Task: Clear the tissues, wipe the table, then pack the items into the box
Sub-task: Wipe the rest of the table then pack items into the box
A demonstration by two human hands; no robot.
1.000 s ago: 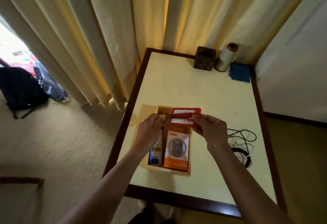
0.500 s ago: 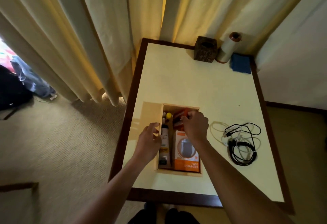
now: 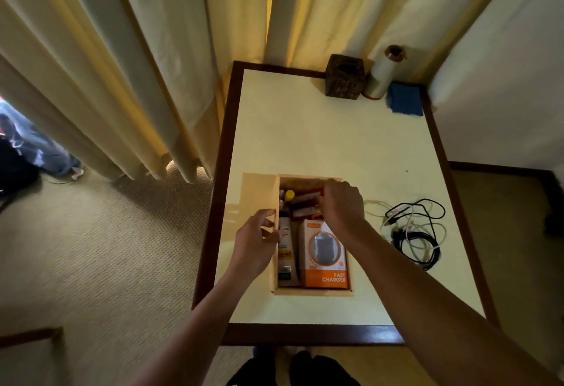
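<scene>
An open cardboard box sits on the cream table near its front left. Inside lie an orange "Fast Charger" pack, a white tube and a yellow-capped bottle. My right hand reaches into the far end of the box and holds a red pack low inside it. My left hand curls its fingers on the box's left wall. The red pack is partly hidden by my right hand.
A tangle of black and white cables lies right of the box. At the table's far edge stand a dark wooden tissue holder, a white roll and a blue cloth. Curtains hang on the left, a wall on the right.
The red pack went from above the box's rim down into its far end with my right hand. My left hand moved from inside the box to its left wall.
</scene>
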